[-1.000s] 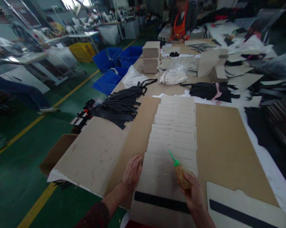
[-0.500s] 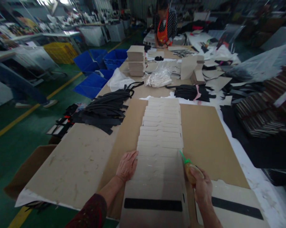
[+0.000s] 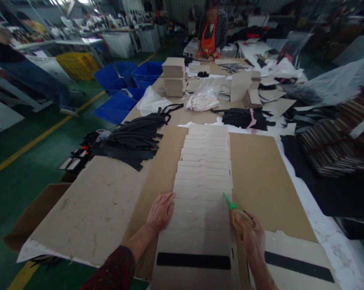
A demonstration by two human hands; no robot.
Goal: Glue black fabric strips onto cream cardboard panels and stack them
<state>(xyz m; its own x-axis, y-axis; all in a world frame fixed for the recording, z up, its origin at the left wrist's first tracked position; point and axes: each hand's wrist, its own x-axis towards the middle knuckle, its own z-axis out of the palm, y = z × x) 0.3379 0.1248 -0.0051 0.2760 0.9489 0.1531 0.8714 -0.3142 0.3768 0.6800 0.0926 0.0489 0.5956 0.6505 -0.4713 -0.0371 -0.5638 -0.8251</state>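
Overlapping grey-white cardboard panels (image 3: 204, 169) run in a row down the middle of the brown board. Across the nearest panel lies a black strip (image 3: 194, 261). My left hand (image 3: 161, 210) rests flat at the row's left edge, fingers stretched out and fingertips touching the panels. In my right hand (image 3: 250, 229) is a yellowish squeeze bottle (image 3: 240, 220), tilted so that its green nozzle (image 3: 227, 198) points over the row's right edge. Whether the tip touches a panel I cannot tell. Right of that hand lies another panel (image 3: 293, 245) with a black strip.
Black strips (image 3: 130, 141) lie in a pile at the left, and a tied bundle (image 3: 245, 117) sits farther back. Cardboard stacks (image 3: 173, 76) and a plastic bag (image 3: 203, 96) stand beyond. A co-worker in an orange apron (image 3: 208, 38) is at the far end.
My right hand has moved the bottle slightly left, its nozzle now farther over the panels. My left hand stays in place. A person at the far left has stepped farther into view.
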